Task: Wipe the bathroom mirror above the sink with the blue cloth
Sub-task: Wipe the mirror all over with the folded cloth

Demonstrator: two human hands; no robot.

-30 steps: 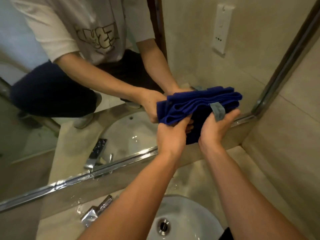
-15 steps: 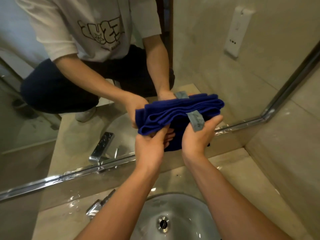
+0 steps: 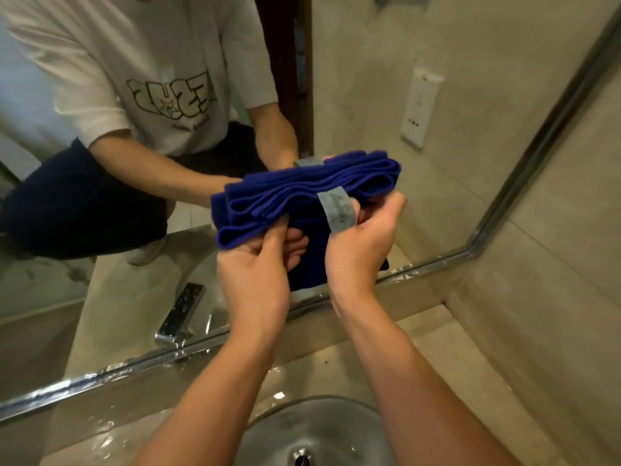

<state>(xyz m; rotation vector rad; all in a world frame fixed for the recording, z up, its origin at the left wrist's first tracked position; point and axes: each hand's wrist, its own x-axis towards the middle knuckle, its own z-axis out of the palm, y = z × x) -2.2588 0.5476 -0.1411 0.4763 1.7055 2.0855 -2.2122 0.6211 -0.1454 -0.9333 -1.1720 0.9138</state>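
At the left of the frame, low down, the faucet [image 3: 100,442] shows only as a wet glint on the counter [image 3: 433,334], with its reflection clearer in the mirror [image 3: 369,95] above it. The stone there is puddled, and a loose corner of cloth that trails down would likely soak up water and then streak the glass rather than clean it.

At centre frame the left hand [image 3: 255,274] grips the lower left edge of the blue cloth [image 3: 302,193], thumb over the folds and fingers curled beneath. The cloth sits folded in several layers, held up in front of the lower part of the mirror and apparently not pressed to it; how close it is to the glass I cannot tell. With so many loose layers, the stack may slip apart if either hand eases off, and a piece could fall into the sink [image 3: 319,428] at the bottom of the frame.

Just right of centre the right hand [image 3: 361,243] pinches the cloth's right side, with the grey tag [image 3: 336,208] lying over its fingers. If that tag stays on the wiping face, it could drag across the glass and leave marks.

At the right edge the metal frame [image 3: 537,136] runs diagonally; a wide stroke could snag the cloth on its corner.
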